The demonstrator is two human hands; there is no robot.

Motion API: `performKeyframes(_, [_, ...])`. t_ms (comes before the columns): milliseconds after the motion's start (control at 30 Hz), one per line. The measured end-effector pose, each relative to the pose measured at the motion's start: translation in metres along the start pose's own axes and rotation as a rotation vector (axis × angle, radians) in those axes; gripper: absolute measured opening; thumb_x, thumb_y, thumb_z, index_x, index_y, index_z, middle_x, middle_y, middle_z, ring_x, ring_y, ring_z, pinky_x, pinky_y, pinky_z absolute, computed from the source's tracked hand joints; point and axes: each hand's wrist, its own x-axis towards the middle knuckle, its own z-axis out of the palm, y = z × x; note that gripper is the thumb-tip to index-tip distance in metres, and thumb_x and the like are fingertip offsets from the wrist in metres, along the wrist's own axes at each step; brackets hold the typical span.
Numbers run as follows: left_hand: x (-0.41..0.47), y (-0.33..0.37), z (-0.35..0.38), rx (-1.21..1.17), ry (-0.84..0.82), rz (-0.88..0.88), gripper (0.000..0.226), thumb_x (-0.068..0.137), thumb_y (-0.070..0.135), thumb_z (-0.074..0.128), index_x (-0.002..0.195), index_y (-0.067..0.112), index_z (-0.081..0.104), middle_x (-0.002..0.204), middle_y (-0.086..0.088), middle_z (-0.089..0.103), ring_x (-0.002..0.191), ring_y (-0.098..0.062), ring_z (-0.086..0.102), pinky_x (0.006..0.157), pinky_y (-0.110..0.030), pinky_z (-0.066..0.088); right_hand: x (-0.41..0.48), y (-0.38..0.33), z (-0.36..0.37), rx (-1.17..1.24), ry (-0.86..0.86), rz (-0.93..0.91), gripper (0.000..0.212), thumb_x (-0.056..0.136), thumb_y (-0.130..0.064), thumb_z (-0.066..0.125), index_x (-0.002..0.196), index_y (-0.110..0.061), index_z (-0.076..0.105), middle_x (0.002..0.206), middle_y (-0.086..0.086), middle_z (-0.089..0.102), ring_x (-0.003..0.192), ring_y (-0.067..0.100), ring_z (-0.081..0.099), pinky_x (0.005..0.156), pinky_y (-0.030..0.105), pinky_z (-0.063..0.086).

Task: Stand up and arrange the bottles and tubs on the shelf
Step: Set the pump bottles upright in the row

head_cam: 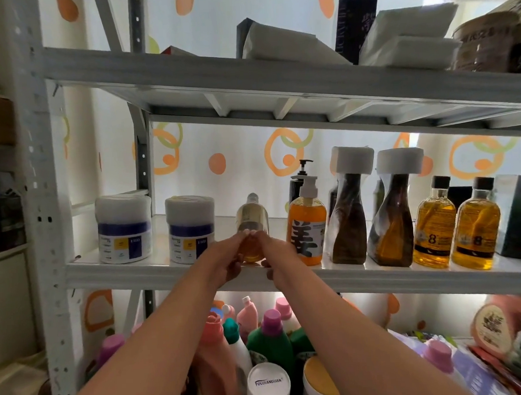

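Observation:
A small clear bottle of amber liquid (252, 219) stands upright near the front of the middle shelf (166, 273). My left hand (226, 256) and my right hand (271, 255) both wrap its lower half, fingertips meeting in front. Left of it stand two white tubs with blue bands (123, 228) (190, 229). To its right stands an orange pump bottle (306, 225), then two dark twisted bottles with white caps (349, 210) (394, 214), then two round amber bottles (434, 227) (475, 230).
A dark box (520, 217) stands at the shelf's right end. White packets and a black box (356, 26) lie on the upper shelf. Several detergent bottles (269, 338) crowd the lower shelf. The white upright post (42, 208) is at the left.

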Motion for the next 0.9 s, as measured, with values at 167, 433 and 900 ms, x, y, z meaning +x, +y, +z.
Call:
performKeyframes(167, [0.001,-0.008,-0.007,0.185,-0.06,0.059,0.042,0.087,0.043,0.058,0.115,0.012,0.056,0.115,-0.02,0.064,0.082,-0.02,0.056,0.065,-0.022,0.047,-0.004,0.007,-0.004,-0.005,-0.085,-0.072,0.054,0.085,-0.043,0.058,0.132,-0.018,0.048,0.109,0.002,0.058,0.089,0.015,0.05,0.069,0.024,0.04])
performKeyframes(433, [0.001,-0.021,-0.002,0.411,-0.003,0.248,0.027,0.093,0.015,0.051,0.119,0.018,0.057,0.07,-0.005,0.058,0.059,-0.014,0.049,0.052,-0.022,0.043,-0.004,0.024,-0.002,-0.234,-0.021,-0.265,0.045,0.092,-0.026,0.053,0.136,-0.025,0.043,0.123,0.002,0.059,0.102,0.016,0.054,0.09,0.031,0.051])
performKeyframes(900, [0.004,-0.04,0.013,0.517,0.22,0.445,0.046,0.087,0.034,0.059,0.129,0.018,0.05,0.106,-0.001,0.068,0.085,-0.018,0.068,0.075,-0.034,0.059,0.002,0.034,0.004,-0.21,0.208,-0.365,0.041,0.091,-0.012,0.054,0.129,-0.017,0.038,0.128,0.008,0.052,0.115,0.026,0.056,0.096,0.043,0.052])
